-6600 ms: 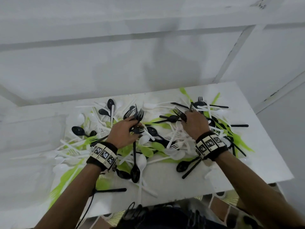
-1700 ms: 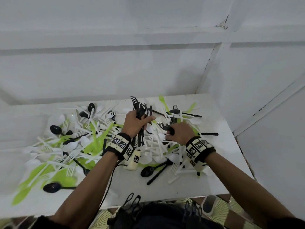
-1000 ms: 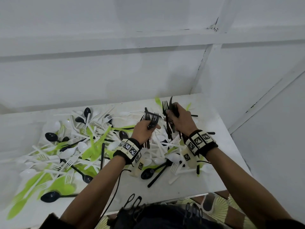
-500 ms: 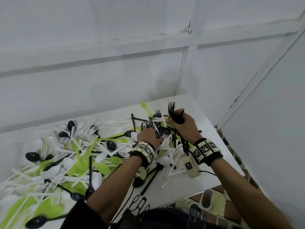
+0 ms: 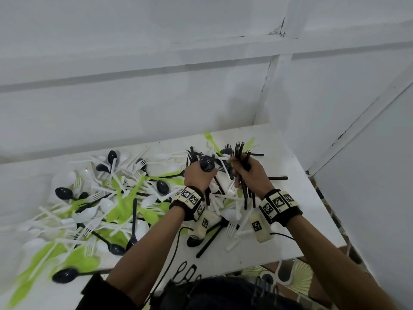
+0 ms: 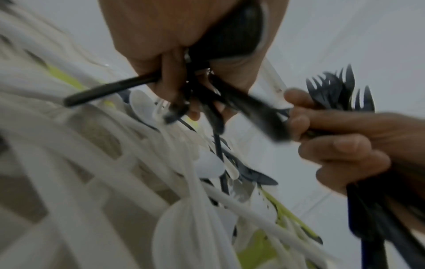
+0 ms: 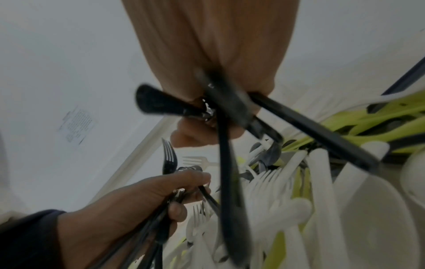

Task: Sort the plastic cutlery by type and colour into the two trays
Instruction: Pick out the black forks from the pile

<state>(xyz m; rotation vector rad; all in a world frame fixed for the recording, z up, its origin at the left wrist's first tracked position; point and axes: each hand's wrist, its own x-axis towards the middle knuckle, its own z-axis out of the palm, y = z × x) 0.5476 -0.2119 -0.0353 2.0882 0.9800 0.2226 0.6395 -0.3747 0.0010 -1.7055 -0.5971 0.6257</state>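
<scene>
Both hands hold black forks above the pile [image 5: 125,198] on the table [image 5: 290,238]: left hand [image 5: 199,175], right hand [image 5: 251,175], side by side. Left wrist view: fingers [image 6: 170,80] curled around black handles. Right wrist view: handles [image 7: 226,163] splay from the fist.

A white rectangular table [image 5: 297,193] set into a white-walled corner carries a tangled heap of plastic cutlery [image 5: 116,198]: white forks and spoons, lime-green pieces, black spoons and forks. Most of the heap spreads left of the left hand [image 5: 197,175]; a lone black handle [image 5: 278,178] lies just right of the right hand [image 5: 250,175].
</scene>
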